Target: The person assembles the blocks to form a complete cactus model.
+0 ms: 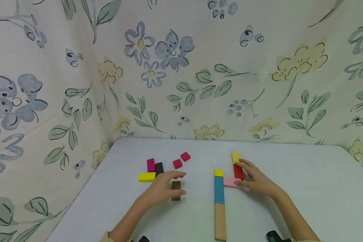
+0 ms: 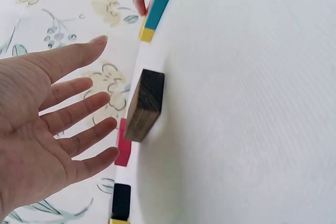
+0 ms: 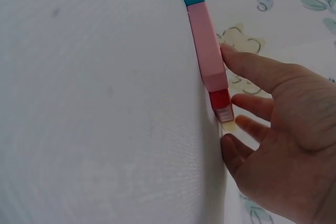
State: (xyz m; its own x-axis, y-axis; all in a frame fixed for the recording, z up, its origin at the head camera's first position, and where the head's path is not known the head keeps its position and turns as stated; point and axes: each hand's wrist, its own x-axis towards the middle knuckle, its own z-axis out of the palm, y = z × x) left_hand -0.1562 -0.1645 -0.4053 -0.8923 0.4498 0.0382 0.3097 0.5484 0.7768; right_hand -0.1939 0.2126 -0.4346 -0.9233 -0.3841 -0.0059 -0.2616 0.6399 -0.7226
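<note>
My left hand [image 1: 163, 189] hovers with spread fingers beside a brown wooden block [image 1: 176, 195]; in the left wrist view the palm is bare, apart from that block. My right hand [image 1: 257, 179] reaches over a red block [image 1: 238, 171] and a pink block [image 1: 229, 182]. Its thumb rests at the pink block's right end, and its fingertips lie by the joint of the red block and a yellow block [image 1: 235, 157]. The pink block meets a column made of a small yellow block [image 1: 218, 172], a blue block [image 1: 219, 190] and a long natural-wood block [image 1: 220, 222].
Left of centre lie a magenta block [image 1: 151, 165], a dark brown block [image 1: 159, 168] and a yellow block [image 1: 146, 177], grouped together. Two small red cubes, one a crimson cube [image 1: 186, 156], sit farther back. A flowered cloth [image 1: 181, 74] hangs behind the white table [image 1: 187, 218].
</note>
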